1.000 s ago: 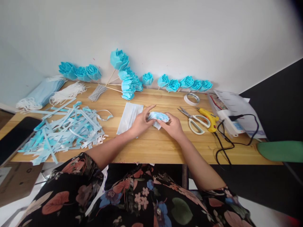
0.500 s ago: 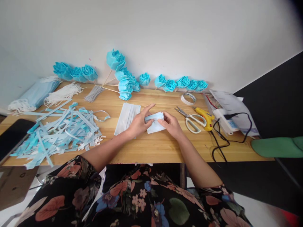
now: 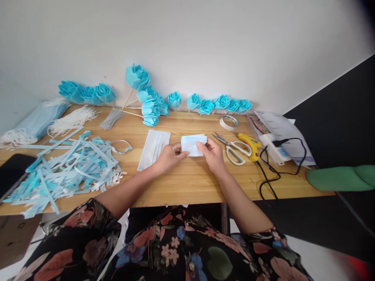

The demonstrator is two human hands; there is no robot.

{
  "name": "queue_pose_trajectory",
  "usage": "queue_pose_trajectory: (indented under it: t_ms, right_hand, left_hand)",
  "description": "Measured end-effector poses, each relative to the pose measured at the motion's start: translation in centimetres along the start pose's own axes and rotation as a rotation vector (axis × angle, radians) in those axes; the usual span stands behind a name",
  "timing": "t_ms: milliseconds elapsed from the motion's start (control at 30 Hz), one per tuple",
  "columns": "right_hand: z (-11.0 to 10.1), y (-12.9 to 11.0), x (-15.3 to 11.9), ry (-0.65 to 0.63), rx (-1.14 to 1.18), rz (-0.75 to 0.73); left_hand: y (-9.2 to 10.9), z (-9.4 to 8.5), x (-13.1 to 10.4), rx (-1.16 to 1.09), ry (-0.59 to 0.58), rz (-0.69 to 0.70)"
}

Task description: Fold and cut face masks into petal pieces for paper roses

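Observation:
Between my hands is a small folded piece of pale blue mask material [image 3: 191, 146], its layers showing along the top edge. My right hand [image 3: 213, 153] pinches its right side, thumb on the front. At its left edge, my left hand [image 3: 170, 157] grips with thumb and curled fingers. A flat pleated mask sheet [image 3: 153, 148] lies on the wooden table just left of my left hand. Several blue flowers made of the same kind of material, such as the tall one [image 3: 137, 76], lean against the wall behind.
Cut blue strips [image 3: 73, 168] are heaped left, near a phone [image 3: 14, 171], stacked masks [image 3: 41, 117] and white loops [image 3: 72, 120]. On the right are tape [image 3: 228, 122], scissors [image 3: 234, 150], a yellow glue gun [image 3: 249, 145], a power strip [image 3: 277, 150] and a green object [image 3: 336, 178].
My left fingers, spread before, have closed on the left edge of the folded piece. The piece now sits more level between both hands. The whole view has shifted slightly.

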State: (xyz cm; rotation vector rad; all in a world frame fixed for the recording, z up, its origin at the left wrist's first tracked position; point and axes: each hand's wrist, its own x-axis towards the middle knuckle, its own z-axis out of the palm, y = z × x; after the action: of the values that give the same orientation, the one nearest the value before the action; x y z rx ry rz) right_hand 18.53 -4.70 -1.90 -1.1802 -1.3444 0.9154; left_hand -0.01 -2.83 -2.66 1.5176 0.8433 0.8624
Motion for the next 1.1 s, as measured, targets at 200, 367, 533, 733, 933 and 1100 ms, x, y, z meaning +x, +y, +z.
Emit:
queue_pose_trajectory:
  t_ms: [200,367,533,733,933,1100]
  right_hand:
    - [0.4,0.4,-0.1,-0.027,0.044,0.04]
    - [0.2,0.0,-0.2,0.007,-0.135,0.02]
    - [0.3,-1.0,-0.5,0.004,-0.315,-0.051]
    - [0.5,-1.0,-0.6,-0.038,-0.34,-0.068]
    - [0.4,-0.3,-0.4,-0.068,-0.282,-0.07]
    - [0.3,0.2,-0.2,-0.037,-0.234,-0.049]
  left_hand:
    - [0.2,-0.1,-0.4,0.595,0.119,0.131]
    - [1.1,0.2,-0.6,0.141,-0.041,0.061]
    - [2.0,-0.2,-0.4,-0.141,-0.028,-0.071]
    - [1.4,-0.3,-0.2,-0.214,0.047,-0.142]
    - [1.6,-0.6,-0.1,-0.223,0.146,-0.122]
    - [1.9,-0.7,0.1,-0.36,0.126,-0.163]
